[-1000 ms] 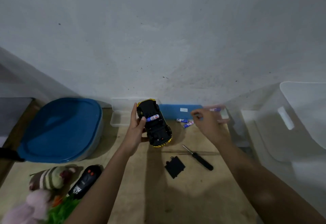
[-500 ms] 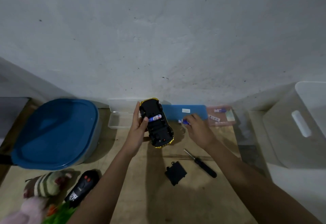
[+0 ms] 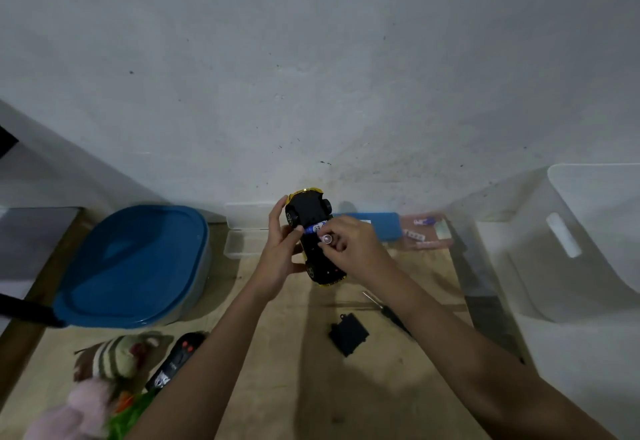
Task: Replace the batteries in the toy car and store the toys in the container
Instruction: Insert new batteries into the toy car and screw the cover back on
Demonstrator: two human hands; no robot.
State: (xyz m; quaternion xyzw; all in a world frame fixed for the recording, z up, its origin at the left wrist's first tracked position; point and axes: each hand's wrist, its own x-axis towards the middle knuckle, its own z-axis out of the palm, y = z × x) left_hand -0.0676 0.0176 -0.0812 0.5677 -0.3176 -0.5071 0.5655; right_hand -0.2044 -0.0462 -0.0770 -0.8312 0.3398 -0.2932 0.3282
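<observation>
A yellow toy car [image 3: 309, 212] is held upside down above the table, its black underside facing me. My left hand [image 3: 281, 256] grips its left side. One blue battery [image 3: 314, 228] lies in the car's open compartment. My right hand [image 3: 349, 249] is over the car and pinches a second battery [image 3: 327, 239] at the compartment. The black battery cover [image 3: 348, 334] lies loose on the table below, with a small screwdriver [image 3: 389, 315] beside it, partly hidden by my right forearm.
A blue-lidded container [image 3: 135, 266] stands at left; a large clear bin [image 3: 581, 242] at right. A blue box [image 3: 382, 225] and a battery packet [image 3: 424, 233] lie by the wall. Plush toys [image 3: 104, 360] and a black remote [image 3: 175, 361] sit at lower left.
My right hand picked up a battery from the table by the blue box and brought it left onto the car's underside. My left hand kept holding the car.
</observation>
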